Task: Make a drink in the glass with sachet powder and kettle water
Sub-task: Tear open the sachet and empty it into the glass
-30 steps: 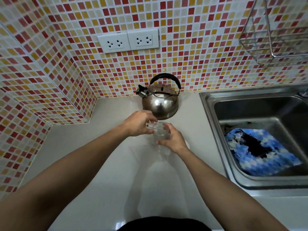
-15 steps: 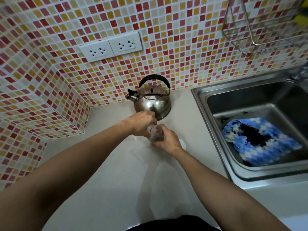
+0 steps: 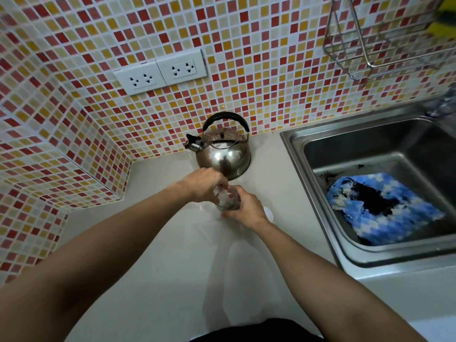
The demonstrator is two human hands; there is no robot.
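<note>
Both hands, left hand (image 3: pixel 206 185) and right hand (image 3: pixel 246 208), clasp the upright glass (image 3: pixel 228 199), mouth upward, before the kettle (image 3: pixel 223 154).

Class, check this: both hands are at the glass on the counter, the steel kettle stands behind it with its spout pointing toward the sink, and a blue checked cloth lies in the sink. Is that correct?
One detail is wrong. In the head view the kettle has its spout pointing left, toward the tiled corner, away from the sink. The rest holds: the left hand and right hand are at the glass, and the blue checked cloth lies in the sink.
</note>
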